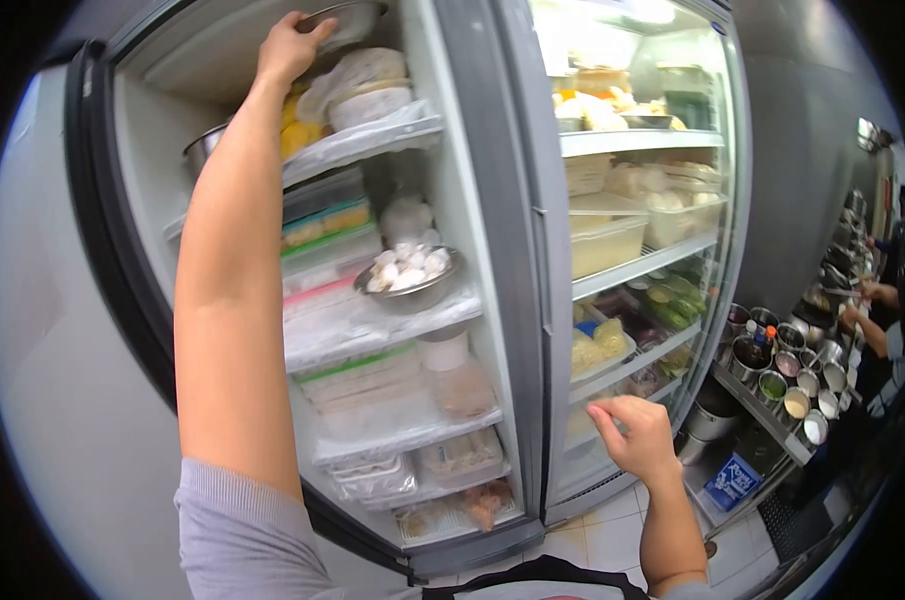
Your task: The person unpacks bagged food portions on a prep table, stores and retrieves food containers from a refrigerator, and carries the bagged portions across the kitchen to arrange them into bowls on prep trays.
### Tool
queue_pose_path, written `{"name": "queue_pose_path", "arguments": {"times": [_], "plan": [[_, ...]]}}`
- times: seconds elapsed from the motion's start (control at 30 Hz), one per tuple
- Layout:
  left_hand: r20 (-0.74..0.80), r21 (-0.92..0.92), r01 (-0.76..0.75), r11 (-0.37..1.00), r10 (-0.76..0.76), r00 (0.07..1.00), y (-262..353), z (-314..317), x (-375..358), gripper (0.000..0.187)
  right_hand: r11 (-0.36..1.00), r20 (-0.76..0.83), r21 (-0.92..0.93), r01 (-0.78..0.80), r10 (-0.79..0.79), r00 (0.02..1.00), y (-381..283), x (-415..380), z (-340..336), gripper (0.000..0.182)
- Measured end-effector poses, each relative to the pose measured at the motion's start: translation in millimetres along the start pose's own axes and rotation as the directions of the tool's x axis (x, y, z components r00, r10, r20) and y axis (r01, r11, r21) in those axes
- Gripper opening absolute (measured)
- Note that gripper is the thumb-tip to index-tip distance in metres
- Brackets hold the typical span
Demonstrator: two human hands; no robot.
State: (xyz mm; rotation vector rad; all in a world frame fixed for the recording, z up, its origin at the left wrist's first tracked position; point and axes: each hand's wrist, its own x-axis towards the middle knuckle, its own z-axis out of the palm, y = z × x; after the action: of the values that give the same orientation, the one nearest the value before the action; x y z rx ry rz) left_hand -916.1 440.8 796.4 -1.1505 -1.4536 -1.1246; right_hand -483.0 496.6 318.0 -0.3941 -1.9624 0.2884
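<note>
My left hand (295, 45) reaches up into the open fridge and is closed on the rim of a metal bowl (353, 24) at the top shelf. Just below that bowl sits a white, plastic-wrapped container (371, 105), with something yellow (299, 128) beside it. My right hand (635, 432) hangs in front of the glass-door fridge, its fingers curled in, and nothing shows in it. On the second shelf stands a steel bowl (413, 290) heaped with white pieces (409, 264).
Stacked lidded containers (335, 243) fill the fridge shelves. A glass-fronted fridge (645, 140) holding food tubs stands to the right. Farther right, a steel counter (763, 412) carries several small pots, and another person's arm (863, 325) works above it. A blue bag (733, 480) sits below.
</note>
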Motion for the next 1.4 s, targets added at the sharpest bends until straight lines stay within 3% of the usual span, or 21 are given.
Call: {"name": "queue_pose_path", "arguments": {"times": [0.03, 0.2, 0.43, 0.53, 0.63, 0.67, 0.73, 0.77, 0.83, 0.9, 1.0, 1.03, 1.07, 1.1, 1.13, 1.17, 1.2, 1.23, 1.27, 1.33, 1.4], "plan": [[0.081, 0.04, 0.016, 0.999, -0.019, 0.997, -5.1, 10.3, 13.5, 0.078, 1.0, -0.021, -0.006, -0.018, 0.017, 1.0, 7.9, -12.6, -5.5, 0.006], [0.121, 0.193, 0.078, 0.978, -0.103, 0.987, -21.8, 64.5, 36.1, 0.08, 0.946, -0.039, -0.076, -0.314, 0.312, 0.949, 23.7, -60.6, -23.7, 0.01], [0.102, 0.148, 0.065, 0.987, -0.081, 0.991, -42.9, 66.1, 35.0, 0.095, 0.927, -0.022, -0.058, -0.371, 0.37, 0.929, 24.0, -70.1, -26.9, 0.011], [-0.055, 0.223, 0.014, 0.975, -0.002, 0.998, -44.1, 52.5, 27.7, 0.069, 0.947, -0.013, -0.071, -0.314, 0.313, 0.95, 17.2, -66.4, -20.5, 0.011], [0.04, 0.092, 0.007, 0.996, -0.01, 0.999, -35.7, 12.8, 21.5, 0.081, 0.956, -0.002, -0.027, -0.291, 0.291, 0.957, 14.0, -68.3, -6.9, 0.011], [-0.129, 0.117, -0.069, 0.991, 0.084, 0.988, -23.9, 2.6, 7.1, 0.065, 0.954, 0.015, -0.008, -0.299, 0.299, 0.954, 10.7, -71.0, -1.2, 0.012], [-0.023, -0.118, 0.024, 0.993, -0.027, 0.999, 18.7, -36.9, -35.7, 0.077, 0.957, 0.061, 0.008, -0.29, 0.289, 0.955, 0.3, -75.5, 3.4, 0.012], [-0.028, -0.105, 0.029, 0.994, -0.033, 0.999, 24.4, -50.8, -62.0, 0.077, 0.946, 0.125, 0.016, -0.325, 0.321, 0.939, -7.2, -79.0, 8.8, 0.012], [-0.204, 0.003, -0.186, 0.983, 0.183, 0.962, 39.9, -80.6, -117.4, 0.042, 0.93, 0.184, 0.023, -0.366, 0.356, 0.916, -22.0, -84.1, 16.9, 0.012], [-0.385, -0.19, -0.239, 0.952, 0.152, 0.91, 34.1, -91.4, -167.6, 0.027, 0.934, 0.235, 0.055, -0.353, 0.331, 0.914, -36.1, -90.4, 23.3, 0.012], [-0.315, -0.447, -0.027, 0.894, -0.129, 0.94, 12.1, -110.3, -271.0, 0.028, 0.943, 0.276, 0.045, -0.33, 0.306, 0.911, -50.8, -102.3, 30.1, 0.013], [-0.198, -0.67, 0.149, 0.727, -0.369, 0.908, 22.3, -117.5, -321.6, 0.032, 0.945, 0.283, 0.041, -0.326, 0.302, 0.911, -56.5, -105.4, 31.1, 0.013], [-0.158, -0.771, 0.177, 0.612, -0.453, 0.877, 18.5, -112.3, -380.8, 0.029, 0.947, 0.295, 0.016, -0.322, 0.303, 0.906, -61.5, -108.5, 32.0, 0.013], [-0.036, -0.777, 0.305, 0.55, -0.523, 0.851, 15.1, -107.2, -456.2, 0.028, 0.948, 0.311, -0.012, -0.318, 0.306, 0.9, -64.2, -113.1, 31.1, 0.013], [0.021, -0.656, 0.434, 0.617, -0.56, 0.828, 10.5, -95.5, -540.5, 0.026, 0.948, 0.322, -0.017, -0.317, 0.305, 0.896, -65.0, -119.3, 30.3, 0.013], [0.272, -0.421, 0.745, 0.517, -0.712, 0.648, 26.8, -98.6, -635.1, 0.027, 0.944, 0.333, -0.057, -0.326, 0.326, 0.885, -64.7, -127.2, 30.0, 0.012], [0.402, -0.052, 0.598, 0.8, -0.532, 0.745, 38.5, -112.2, -725.8, 0.017, 0.936, 0.345, -0.098, -0.338, 0.351, 0.871, -64.6, -137.6, 29.3, 0.011], [0.685, 0.123, 0.782, 0.611, -0.623, 0.378, 57.6, -148.0, -814.8, 0.044, 0.932, 0.357, -0.102, -0.348, 0.361, 0.862, -62.1, -151.5, 27.3, 0.011], [0.792, 0.25, 0.786, 0.565, -0.587, 0.169, 75.4, -181.8, -875.5, 0.044, 0.925, 0.371, -0.122, -0.359, 0.378, 0.849, -55.8, -167.2, 25.0, 0.01], [0.816, 0.446, 0.731, 0.517, -0.569, -0.096, 97.3, -244.5, -964.7, 0.043, 0.915, 0.393, -0.142, -0.377, 0.401, 0.827, -40.5, -193.4, 19.8, 0.01], [0.758, 0.586, 0.66, 0.47, -0.605, -0.242, 106.5, -307.7, -1005.7, 0.042, 0.848, 0.41, -0.22, -0.483, 0.529, 0.743, -34.6, -224.9, 2.0, 0.011]]}}
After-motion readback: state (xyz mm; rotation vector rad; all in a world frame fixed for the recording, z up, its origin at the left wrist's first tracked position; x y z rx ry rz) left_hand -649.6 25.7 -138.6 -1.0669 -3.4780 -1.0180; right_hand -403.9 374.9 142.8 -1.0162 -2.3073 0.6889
